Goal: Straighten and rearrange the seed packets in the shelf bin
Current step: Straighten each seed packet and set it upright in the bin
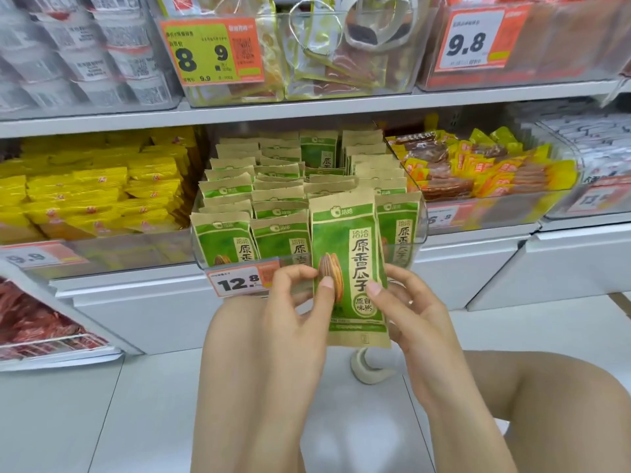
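- We have one green sunflower seed packet point(348, 268) out of the clear shelf bin point(201, 254) and upright in front of the bin's front wall, its long axis vertical and its printed face toward us.
- Our left hand point(300, 312) pinches the packet's lower left edge, thumb on the front and fingers curled behind.
- Our right hand point(409, 319) grips the lower right edge the same way, thumb pressed on the front face; a ring shows on one finger.
- The rest of the seed packets point(283, 199) stand in rows inside the bin, just above and behind our hands; the front row leans a little unevenly.
- The held packet's top overlaps the right part of the front row, so we judge that the coming move is up and forward over the front wall, both hands equally near.
- A price label reading 12.8 point(239, 282) hangs on the bin's front, just left of our left hand.
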Demonstrator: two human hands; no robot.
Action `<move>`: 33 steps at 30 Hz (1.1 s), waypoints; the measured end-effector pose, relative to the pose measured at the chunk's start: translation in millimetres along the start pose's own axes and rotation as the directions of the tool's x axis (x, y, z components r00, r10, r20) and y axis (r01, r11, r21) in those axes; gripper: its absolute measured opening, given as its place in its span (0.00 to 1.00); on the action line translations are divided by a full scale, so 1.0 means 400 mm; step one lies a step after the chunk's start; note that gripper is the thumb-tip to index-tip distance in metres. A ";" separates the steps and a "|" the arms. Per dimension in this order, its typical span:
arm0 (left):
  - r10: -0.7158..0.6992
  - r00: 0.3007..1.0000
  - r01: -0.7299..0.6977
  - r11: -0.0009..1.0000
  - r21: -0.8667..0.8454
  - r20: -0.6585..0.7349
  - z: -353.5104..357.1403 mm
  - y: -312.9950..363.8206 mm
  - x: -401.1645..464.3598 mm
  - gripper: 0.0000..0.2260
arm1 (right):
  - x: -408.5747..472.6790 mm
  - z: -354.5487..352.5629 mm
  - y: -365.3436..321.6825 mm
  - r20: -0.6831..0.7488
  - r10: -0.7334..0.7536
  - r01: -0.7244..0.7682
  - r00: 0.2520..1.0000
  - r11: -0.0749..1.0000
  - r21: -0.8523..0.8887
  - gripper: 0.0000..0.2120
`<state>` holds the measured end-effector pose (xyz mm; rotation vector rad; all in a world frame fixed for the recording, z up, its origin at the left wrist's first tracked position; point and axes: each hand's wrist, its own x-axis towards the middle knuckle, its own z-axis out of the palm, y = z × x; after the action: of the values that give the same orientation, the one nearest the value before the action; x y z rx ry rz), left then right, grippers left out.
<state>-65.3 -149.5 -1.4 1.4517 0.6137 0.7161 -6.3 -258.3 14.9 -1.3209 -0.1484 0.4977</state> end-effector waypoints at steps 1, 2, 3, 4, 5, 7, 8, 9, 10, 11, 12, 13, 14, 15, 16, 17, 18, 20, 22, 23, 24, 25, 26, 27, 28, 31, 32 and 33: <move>-0.026 0.999 0.026 1.000 -0.008 0.024 0.001 0.004 -0.003 0.11 | -0.001 0.004 0.003 0.016 -0.021 0.022 1.000 0.999 -0.035 0.24; -0.059 0.997 0.061 0.998 -0.026 0.051 0.002 0.004 -0.005 0.16 | -0.001 0.006 0.008 0.034 -0.042 0.044 0.999 0.996 -0.072 0.23; -0.093 0.993 0.096 0.995 -0.041 0.073 0.003 0.003 -0.005 0.20 | -0.001 0.008 0.013 0.050 -0.057 0.062 0.997 0.993 -0.098 0.22; -0.121 0.988 0.127 0.990 -0.056 0.099 0.003 0.005 -0.006 0.23 | -0.001 0.009 0.018 0.070 -0.069 0.077 0.995 0.990 -0.115 0.22; -0.143 0.981 0.154 0.985 -0.078 0.130 0.002 0.007 -0.006 0.25 | -0.002 0.009 0.022 0.090 -0.079 0.090 0.993 0.988 -0.127 0.22; -0.185 0.968 0.205 0.972 -0.111 0.167 0.000 0.010 -0.006 0.28 | -0.003 0.009 0.023 0.136 -0.091 0.110 0.987 0.984 -0.141 0.20; -0.201 0.965 0.223 0.968 -0.117 0.171 -0.001 0.011 -0.006 0.29 | -0.005 0.007 0.021 0.163 -0.092 0.115 0.982 0.984 -0.136 0.19; -0.211 0.963 0.232 0.965 -0.120 0.169 -0.002 0.012 -0.004 0.30 | -0.006 0.007 0.019 0.181 -0.093 0.115 0.979 0.987 -0.116 0.17; -0.211 0.963 0.232 0.966 -0.115 0.169 -0.003 0.012 -0.003 0.30 | -0.006 0.006 0.019 0.184 -0.093 0.111 0.978 0.990 -0.091 0.16; -0.207 0.963 0.227 0.968 -0.104 0.172 -0.004 0.015 -0.003 0.29 | -0.005 0.006 0.019 0.171 -0.090 0.102 0.981 0.993 -0.067 0.17; -0.201 0.963 0.220 0.971 -0.090 0.181 -0.005 0.017 -0.005 0.28 | -0.005 0.006 0.020 0.150 -0.082 0.090 0.985 0.995 -0.044 0.18; -0.199 0.961 0.217 0.973 -0.076 0.194 -0.005 0.019 -0.008 0.25 | -0.004 0.009 0.022 0.125 -0.074 0.078 0.989 0.997 -0.027 0.21; -0.200 0.957 0.217 0.974 -0.060 0.211 -0.004 0.020 -0.011 0.24 | -0.003 0.013 0.023 0.103 -0.067 0.069 0.992 0.997 -0.015 0.24; -0.204 0.951 0.219 0.975 -0.042 0.232 -0.003 0.020 -0.015 0.22 | -0.002 0.016 0.025 0.079 -0.062 0.062 0.995 0.998 -0.006 0.27; -0.203 0.946 0.215 0.976 -0.021 0.253 0.000 0.018 -0.019 0.22 | 0.000 0.020 0.026 0.055 -0.056 0.056 0.997 0.998 0.000 0.29; -0.200 0.942 0.209 0.978 -0.002 0.269 0.003 0.018 -0.023 0.21 | 0.001 0.022 0.026 0.035 -0.051 0.051 0.998 0.999 0.007 0.29; -0.197 0.940 0.202 0.979 0.011 0.279 0.009 0.016 -0.027 0.20 | 0.003 0.023 0.025 0.017 -0.045 0.045 0.999 0.999 0.013 0.28; -0.194 0.940 0.195 0.981 0.023 0.282 0.018 0.011 -0.029 0.16 | 0.004 0.025 0.019 -0.017 -0.041 0.041 0.999 0.999 0.017 0.26; -0.187 0.940 0.189 0.982 0.019 0.286 0.023 0.009 -0.032 0.12 | 0.003 0.025 0.016 -0.049 -0.043 0.044 0.998 0.999 0.020 0.27; -0.180 0.939 0.183 0.983 0.016 0.292 0.023 0.009 -0.032 0.11 | 0.002 0.024 0.016 -0.062 -0.041 0.043 0.997 0.999 0.027 0.27; -0.173 0.939 0.177 0.984 0.013 0.298 0.024 0.009 -0.033 0.11 | 0.002 0.024 0.015 -0.071 -0.038 0.041 0.997 0.999 0.032 0.27; -0.168 0.938 0.174 0.985 0.007 0.304 0.024 0.011 -0.034 0.11 | 0.001 0.024 0.014 -0.075 -0.035 0.038 0.997 0.999 0.033 0.27; -0.166 0.935 0.174 0.985 0.000 0.312 0.023 0.010 -0.034 0.11 | 0.001 0.026 0.013 -0.076 -0.031 0.033 0.997 0.999 0.033 0.27; -0.166 0.931 0.176 0.984 -0.004 0.326 0.022 0.009 -0.033 0.11 | 0.000 0.028 0.013 -0.082 -0.025 0.028 0.996 0.999 0.035 0.27; -0.166 0.921 0.176 0.984 0.003 0.352 0.019 0.003 -0.031 0.12 | 0.000 0.029 0.013 -0.093 -0.019 0.022 0.995 0.999 0.037 0.26; -0.176 0.854 0.187 0.982 0.027 0.490 0.002 -0.013 -0.025 0.17 | 0.000 0.022 0.013 -0.141 -0.012 0.022 0.990 0.998 0.064 0.23; -0.182 0.829 0.200 0.980 0.023 0.528 -0.003 -0.018 -0.025 0.21 | 0.002 0.016 0.012 -0.147 -0.011 0.022 0.989 0.997 0.070 0.22; -0.191 0.812 0.217 0.976 0.017 0.551 -0.007 -0.023 -0.024 0.24 | 0.003 0.010 0.012 -0.145 -0.007 0.019 0.989 0.997 0.077 0.21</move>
<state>-72.9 -154.7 -11.0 1.4333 0.2891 0.1168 -7.9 -253.4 11.2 -1.2740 -0.0172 0.3910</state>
